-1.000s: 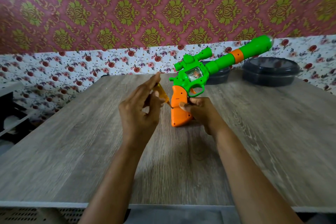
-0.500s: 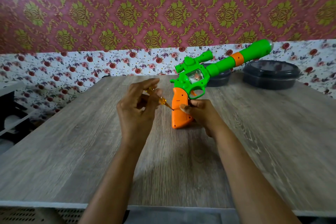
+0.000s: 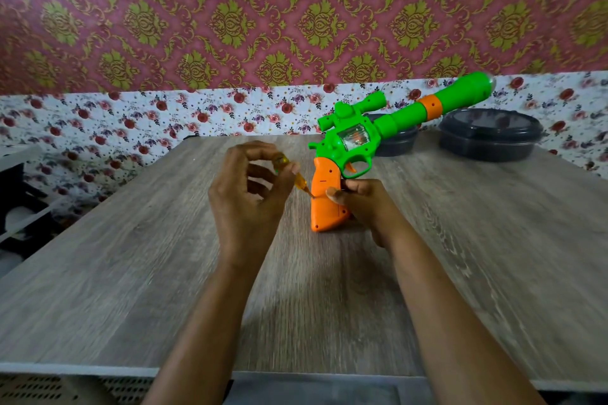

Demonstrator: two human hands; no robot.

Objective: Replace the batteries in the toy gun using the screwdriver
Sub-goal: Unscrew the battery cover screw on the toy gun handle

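Observation:
A green toy gun with an orange grip stands on its grip's butt on the wooden table, barrel pointing up to the right. My right hand grips the orange grip from the right, thumb on its side. My left hand pinches a small yellow-handled screwdriver between thumb and fingers. The screwdriver's tip touches the left side of the orange grip, close to my right thumb.
Two dark round lidded containers stand at the table's far right: a small container behind the gun, a large container beside it. A flowered wall backs the table. A dark shelf unit is at the left.
My left hand's fingers have shifted round the screwdriver handle, and the handle has dropped lower. The gun and my right hand stay in place.

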